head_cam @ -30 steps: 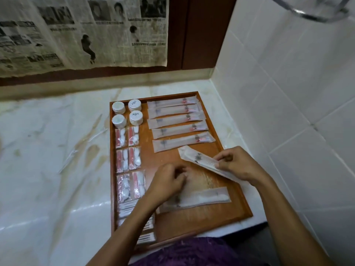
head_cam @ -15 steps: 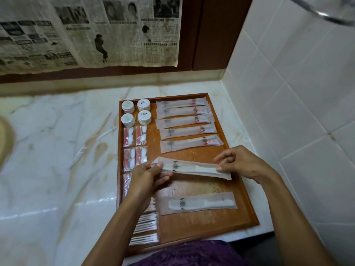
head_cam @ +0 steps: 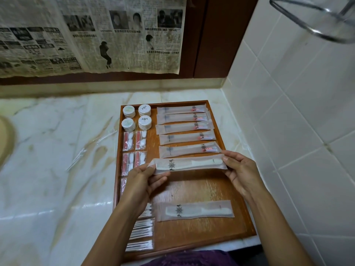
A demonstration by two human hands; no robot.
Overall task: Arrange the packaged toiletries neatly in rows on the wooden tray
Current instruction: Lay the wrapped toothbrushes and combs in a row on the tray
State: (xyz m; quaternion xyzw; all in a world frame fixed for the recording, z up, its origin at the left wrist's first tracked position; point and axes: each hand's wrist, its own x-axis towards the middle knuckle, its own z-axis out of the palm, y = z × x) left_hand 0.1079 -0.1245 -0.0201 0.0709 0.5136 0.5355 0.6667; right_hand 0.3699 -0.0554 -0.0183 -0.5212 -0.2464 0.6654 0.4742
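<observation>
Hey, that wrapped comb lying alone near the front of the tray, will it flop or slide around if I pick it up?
The lone packaged comb probably stays stiff along its length: the one both hands hold by its ends, the held comb, shows no sag. Its loose wrapper ends likely crumple. The smooth film may slide easily on the wooden tray.

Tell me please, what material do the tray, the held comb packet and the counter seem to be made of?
Tray: wood with a glossy reddish-brown finish, as grain lines and a sheen show.
Comb packet, pinched by the left hand and right hand: probably frosted thin plastic film, since the comb shows through hazily.
Counter: looks like polished marble, pale with tan veins and reflections.
</observation>
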